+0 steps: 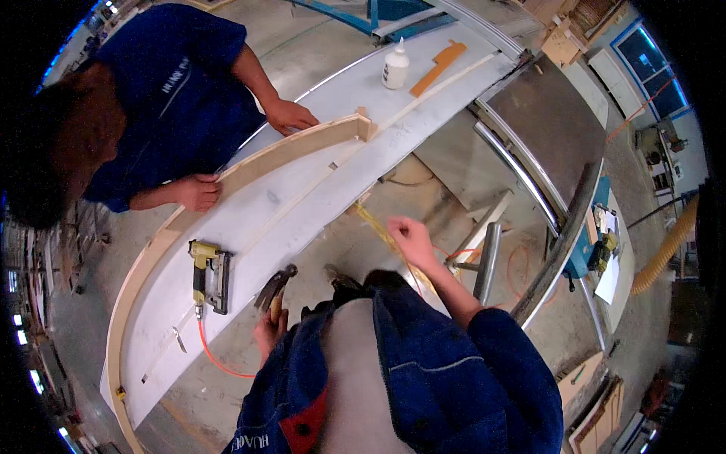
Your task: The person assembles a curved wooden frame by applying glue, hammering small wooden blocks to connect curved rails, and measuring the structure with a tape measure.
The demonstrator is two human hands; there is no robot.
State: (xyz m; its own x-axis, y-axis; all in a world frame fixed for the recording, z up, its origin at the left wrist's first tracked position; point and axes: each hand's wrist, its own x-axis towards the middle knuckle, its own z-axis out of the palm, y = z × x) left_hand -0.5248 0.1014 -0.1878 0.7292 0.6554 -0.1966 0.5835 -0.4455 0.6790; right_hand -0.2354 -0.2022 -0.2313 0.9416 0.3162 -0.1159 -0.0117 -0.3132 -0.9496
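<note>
My left hand [266, 333], low in the picture by my jacket, is closed round the wooden handle of a claw hammer [272, 290]. The hammer's dark head points up beside the near edge of the pale worktable [302, 219]. My right hand [411, 240] is raised over the floor, away from the table. Its fingers are curled in; whatever they may hold is hidden. A long curved wooden strip [265, 165] stands on edge along the far side of the table. A co-worker's two hands rest against it. Nearest my left hand on the table lies a nail gun [210, 276].
A white squeeze bottle [395, 68] and a brown notched board [440, 66] are at the table's far end. A small knife [179, 340] lies near the nail gun's orange hose [215, 362]. To the right stands a brown-topped machine table [548, 113] with metal rails.
</note>
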